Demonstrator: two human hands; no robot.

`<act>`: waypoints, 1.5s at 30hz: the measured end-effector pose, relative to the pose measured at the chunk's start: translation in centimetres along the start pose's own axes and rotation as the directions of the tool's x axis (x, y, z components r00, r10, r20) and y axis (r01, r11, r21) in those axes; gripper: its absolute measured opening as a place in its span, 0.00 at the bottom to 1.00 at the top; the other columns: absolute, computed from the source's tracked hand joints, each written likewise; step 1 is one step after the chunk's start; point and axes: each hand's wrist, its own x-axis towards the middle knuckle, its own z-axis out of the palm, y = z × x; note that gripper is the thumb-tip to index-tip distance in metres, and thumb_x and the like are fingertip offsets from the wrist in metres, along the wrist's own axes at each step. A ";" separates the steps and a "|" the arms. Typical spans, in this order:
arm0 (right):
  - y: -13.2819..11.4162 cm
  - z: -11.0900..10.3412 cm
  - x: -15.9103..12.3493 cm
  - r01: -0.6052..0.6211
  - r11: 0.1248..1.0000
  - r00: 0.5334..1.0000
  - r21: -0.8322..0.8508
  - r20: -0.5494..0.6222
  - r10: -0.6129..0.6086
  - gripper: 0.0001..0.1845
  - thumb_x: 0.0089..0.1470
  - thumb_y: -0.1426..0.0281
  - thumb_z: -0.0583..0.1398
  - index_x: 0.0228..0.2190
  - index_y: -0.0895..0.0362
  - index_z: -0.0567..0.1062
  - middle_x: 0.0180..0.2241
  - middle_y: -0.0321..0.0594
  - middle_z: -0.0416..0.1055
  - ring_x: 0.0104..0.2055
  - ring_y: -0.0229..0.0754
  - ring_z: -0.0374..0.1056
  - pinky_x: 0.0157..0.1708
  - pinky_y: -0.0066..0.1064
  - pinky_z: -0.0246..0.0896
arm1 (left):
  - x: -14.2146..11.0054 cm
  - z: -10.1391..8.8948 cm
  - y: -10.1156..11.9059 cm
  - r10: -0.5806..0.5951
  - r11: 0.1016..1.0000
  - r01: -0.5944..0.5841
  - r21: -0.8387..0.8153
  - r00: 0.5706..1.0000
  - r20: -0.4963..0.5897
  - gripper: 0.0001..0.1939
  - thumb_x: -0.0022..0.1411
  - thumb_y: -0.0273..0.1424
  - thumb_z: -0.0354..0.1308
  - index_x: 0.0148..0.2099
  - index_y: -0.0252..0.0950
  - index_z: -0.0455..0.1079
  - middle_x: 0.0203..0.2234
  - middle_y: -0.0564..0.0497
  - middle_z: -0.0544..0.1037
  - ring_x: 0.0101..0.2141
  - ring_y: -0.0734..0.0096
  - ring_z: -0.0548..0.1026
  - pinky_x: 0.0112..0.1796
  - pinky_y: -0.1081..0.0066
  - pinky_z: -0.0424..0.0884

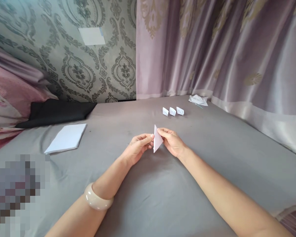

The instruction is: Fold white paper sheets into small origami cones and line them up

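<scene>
A small white sheet of folded paper [158, 139], roughly triangular, is held up between my two hands above the grey cloth. My left hand [139, 146] pinches its left edge, thumb on the near side. From the right, my right hand [172, 141] grips the other side with thumb and fingers. Some fingertips are hidden behind the paper. Beyond the hands, three small folded white paper pieces [172, 111] stand in a row.
A stack of white paper [66, 138] lies at the left, in front of a folded black cloth [61, 111]. Crumpled white paper [198, 99] sits at the back right by the curtain [236, 59]. Grey cloth [123, 118] covers the surface. Patterned wallpaper [98, 72] rises behind.
</scene>
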 end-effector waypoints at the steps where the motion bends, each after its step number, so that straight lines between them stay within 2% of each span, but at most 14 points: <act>1: 0.0 -0.1 0.0 -0.003 1.000 1.000 -0.001 0.010 0.003 0.16 0.40 0.57 0.67 0.26 0.57 0.75 0.23 0.34 0.70 0.28 0.37 0.64 0.34 0.31 0.57 | 0.0 0.0 0.0 0.006 1.000 -0.006 0.004 1.000 0.000 0.14 0.53 0.38 0.65 0.32 0.30 0.74 0.24 0.51 0.71 0.27 0.78 0.67 0.31 0.74 0.62; 7: 0.1 -0.3 0.2 0.037 0.995 0.999 -0.095 -0.028 -0.040 0.16 0.41 0.58 0.66 0.27 0.58 0.77 0.24 0.34 0.70 0.28 0.36 0.63 0.35 0.31 0.57 | -0.1 0.2 0.0 0.095 0.967 -0.072 0.245 0.992 -0.085 0.16 0.55 0.41 0.61 0.34 0.31 0.76 0.24 0.50 0.74 0.26 0.76 0.68 0.31 0.73 0.63; 12: 0.1 0.0 -0.1 0.159 0.906 0.973 -0.392 -0.091 -0.210 0.14 0.47 0.59 0.62 0.28 0.58 0.77 0.27 0.35 0.71 0.30 0.37 0.64 0.35 0.31 0.58 | 0.0 0.1 -0.4 0.163 0.903 -0.095 0.419 0.978 -0.129 0.15 0.55 0.39 0.60 0.38 0.32 0.75 0.28 0.50 0.77 0.30 0.71 0.72 0.33 0.72 0.65; 18: -0.4 0.7 -0.8 0.386 0.709 0.906 -0.590 0.097 -0.413 0.13 0.55 0.62 0.56 0.28 0.56 0.76 0.32 0.38 0.71 0.36 0.39 0.67 0.37 0.30 0.60 | 0.0 0.0 -0.3 0.087 0.919 -0.076 0.386 0.996 -0.011 0.11 0.53 0.32 0.60 0.39 0.32 0.72 0.30 0.50 0.77 0.30 0.73 0.72 0.31 0.75 0.64; 21: -0.7 1.4 -1.6 0.501 0.571 0.839 -0.650 0.202 -0.506 0.12 0.58 0.63 0.55 0.33 0.55 0.76 0.42 0.41 0.71 0.44 0.40 0.68 0.44 0.32 0.61 | 0.0 0.3 -0.4 0.225 0.860 -0.183 0.476 0.974 -0.032 0.08 0.54 0.32 0.58 0.35 0.33 0.70 0.26 0.53 0.74 0.26 0.76 0.69 0.28 0.76 0.62; 24: -0.6 2.3 -2.6 0.513 0.347 0.723 -0.785 0.178 -0.667 0.18 0.54 0.60 0.60 0.44 0.55 0.72 0.52 0.46 0.64 0.49 0.44 0.65 0.48 0.35 0.60 | -0.3 0.4 -0.6 0.530 0.658 -0.265 0.705 0.827 -0.185 0.04 0.54 0.30 0.56 0.32 0.35 0.65 0.23 0.56 0.69 0.23 0.78 0.64 0.27 0.76 0.61; 26: -0.2 3.0 -3.2 0.452 0.267 0.715 -0.851 0.167 -0.679 0.21 0.51 0.58 0.62 0.43 0.57 0.69 0.45 0.46 0.67 0.39 0.42 0.67 0.37 0.32 0.63 | -0.5 0.5 -0.7 0.685 0.478 -0.248 0.843 0.705 -0.181 0.03 0.54 0.27 0.55 0.32 0.37 0.63 0.23 0.57 0.67 0.24 0.78 0.64 0.27 0.76 0.62; 28: 0.3 3.5 -3.6 0.387 0.188 0.733 -0.903 0.177 -0.657 0.14 0.53 0.59 0.60 0.36 0.57 0.69 0.37 0.42 0.68 0.33 0.39 0.66 0.29 0.30 0.60 | -0.7 0.4 -0.8 0.774 0.317 -0.237 0.919 0.624 -0.106 0.05 0.54 0.24 0.53 0.33 0.37 0.62 0.24 0.56 0.67 0.25 0.77 0.65 0.28 0.76 0.63; 32: 0.9 3.8 -3.7 0.296 0.043 0.723 -0.954 0.194 -0.663 0.09 0.57 0.66 0.54 0.28 0.56 0.67 0.30 0.37 0.67 0.27 0.36 0.63 0.25 0.28 0.53 | -0.8 0.4 -1.1 0.848 0.069 -0.273 0.959 0.523 0.088 0.07 0.55 0.21 0.52 0.34 0.38 0.60 0.25 0.55 0.67 0.26 0.75 0.66 0.28 0.75 0.65; 35: 0.9 3.3 -3.3 0.243 -0.118 0.694 -0.963 0.258 -0.672 0.11 0.58 0.70 0.52 0.24 0.56 0.67 0.27 0.37 0.66 0.25 0.35 0.61 0.25 0.29 0.49 | -0.6 0.3 -1.4 0.856 -0.021 -0.277 0.961 0.492 0.160 0.06 0.57 0.23 0.52 0.35 0.38 0.59 0.26 0.53 0.66 0.28 0.72 0.67 0.29 0.73 0.66; 37: 1.0 3.1 -3.1 0.232 -0.255 0.658 -0.939 0.345 -0.670 0.12 0.58 0.73 0.51 0.24 0.57 0.68 0.26 0.38 0.66 0.25 0.36 0.61 0.26 0.30 0.49 | -0.4 0.2 -1.5 0.856 -0.005 -0.261 0.965 0.498 0.139 0.06 0.58 0.24 0.52 0.39 0.37 0.60 0.29 0.50 0.68 0.30 0.70 0.68 0.31 0.70 0.68; 39: 1.1 3.0 -2.9 0.223 -0.369 0.627 -0.902 0.423 -0.655 0.12 0.58 0.74 0.52 0.24 0.57 0.68 0.26 0.38 0.66 0.25 0.37 0.60 0.28 0.31 0.49 | -0.3 0.1 -1.6 0.836 0.066 -0.278 0.958 0.540 0.099 0.12 0.57 0.23 0.51 0.45 0.35 0.60 0.35 0.45 0.70 0.35 0.66 0.70 0.36 0.66 0.70; 42: 1.3 3.2 -3.0 0.208 -0.464 0.609 -0.861 0.485 -0.627 0.11 0.58 0.74 0.53 0.24 0.57 0.69 0.26 0.38 0.66 0.24 0.38 0.59 0.28 0.32 0.48 | -0.3 0.0 -1.3 0.733 0.252 -0.342 0.905 0.678 0.053 0.20 0.57 0.21 0.48 0.53 0.35 0.58 0.43 0.42 0.72 0.43 0.64 0.72 0.43 0.63 0.69; 45: 1.4 3.5 -3.3 0.213 -0.499 0.611 -0.840 0.514 -0.603 0.12 0.59 0.75 0.52 0.25 0.57 0.69 0.26 0.39 0.66 0.25 0.39 0.59 0.29 0.33 0.48 | -0.5 0.2 -0.9 0.620 0.445 -0.333 0.831 0.784 -0.018 0.20 0.58 0.21 0.47 0.53 0.36 0.60 0.42 0.45 0.75 0.40 0.68 0.74 0.42 0.67 0.69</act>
